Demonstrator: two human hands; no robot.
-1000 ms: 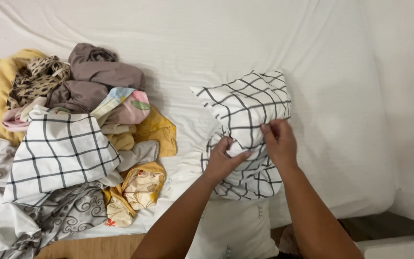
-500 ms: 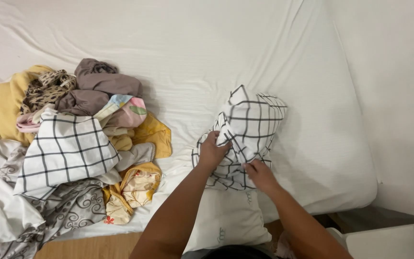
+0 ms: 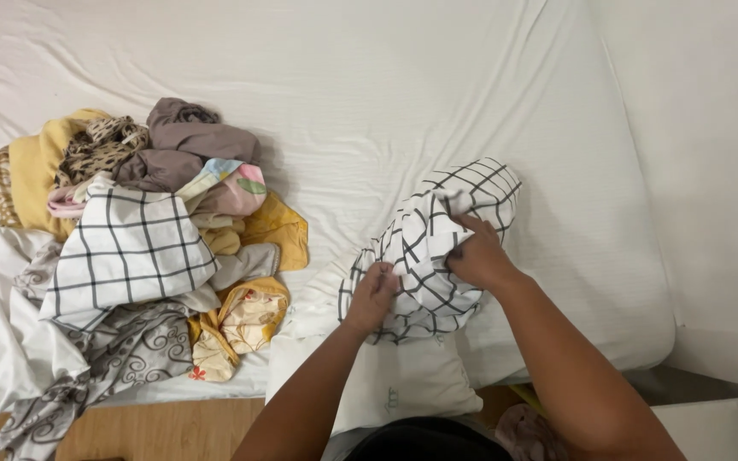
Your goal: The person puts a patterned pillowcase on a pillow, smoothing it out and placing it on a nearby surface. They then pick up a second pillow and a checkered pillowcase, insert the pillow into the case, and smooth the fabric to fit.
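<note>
Both hands grip one white pillowcase with a black grid pattern (image 3: 437, 248), bunched up over a white pillow (image 3: 386, 380) at the near edge of the bed (image 3: 403, 94). Left hand (image 3: 373, 294) closed on the lower left part of the checked cloth, fingers curled into the fabric. Right hand (image 3: 476, 256) closed on the cloth higher up and to the right, fingers pressed into a fold. Upper end of the pillowcase puffed and rounded, lying on the white sheet; lower end crumpled against the pillow, which sticks out toward the person's body. Both forearms come in from the bottom of the view. Well apart to the left, a heap of laundry (image 3: 130, 256) on the same bed: a second grid-pattern cloth (image 3: 125, 252) on top, a grey-brown garment (image 3: 190, 141) behind it, a mustard-yellow piece (image 3: 32, 166) at the far left, a pastel printed cloth (image 3: 232, 188), and a grey cloth with swirl print (image 3: 121, 354) trailing off the bed edge. Wooden floor (image 3: 172, 431) visible below the heap.
</note>
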